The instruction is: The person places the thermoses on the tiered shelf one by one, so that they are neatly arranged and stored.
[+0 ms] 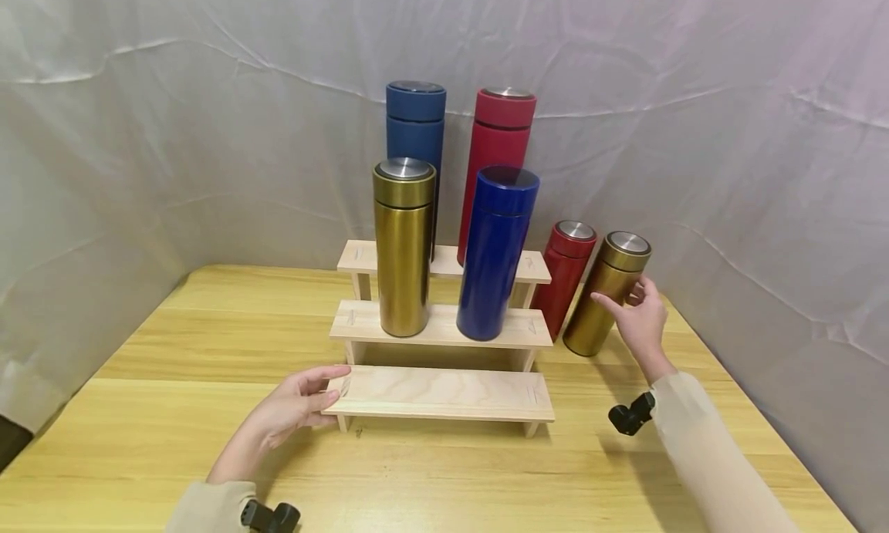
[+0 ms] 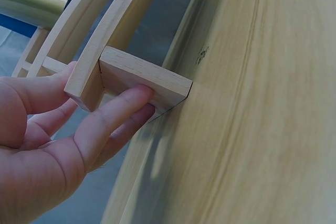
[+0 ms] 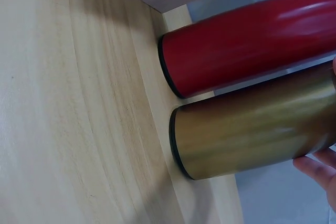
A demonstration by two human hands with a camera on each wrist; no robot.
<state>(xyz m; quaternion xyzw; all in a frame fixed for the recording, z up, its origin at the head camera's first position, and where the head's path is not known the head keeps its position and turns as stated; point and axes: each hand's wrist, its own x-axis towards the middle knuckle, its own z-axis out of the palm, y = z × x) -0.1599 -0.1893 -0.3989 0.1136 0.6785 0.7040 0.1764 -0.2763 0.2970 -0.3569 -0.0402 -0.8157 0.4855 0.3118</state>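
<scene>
A stepped wooden stand (image 1: pixel 444 390) has three shelves. My left hand (image 1: pixel 295 406) grips the left end of its lowest shelf; in the left wrist view the thumb lies at the shelf's end and fingertips (image 2: pixel 139 95) touch the side support (image 2: pixel 144 77). To the right of the stand, my right hand (image 1: pixel 642 317) holds a gold thermos (image 1: pixel 600 309) around its upper body, thumb in front. Its base is at the tabletop in the right wrist view, where most of the hand is out of frame. Beside it stands a red thermos (image 3: pixel 247 40) with a steel-topped lid.
On the middle shelf stand a taller gold thermos (image 1: pixel 403 263) and a glossy blue thermos (image 1: pixel 495 263). Behind them, the top shelf bears a matte blue thermos (image 1: pixel 415 120) and a matte red one (image 1: pixel 500 139). Grey cloth (image 1: pixel 243 155) hangs around the wooden table (image 1: pixel 174 371).
</scene>
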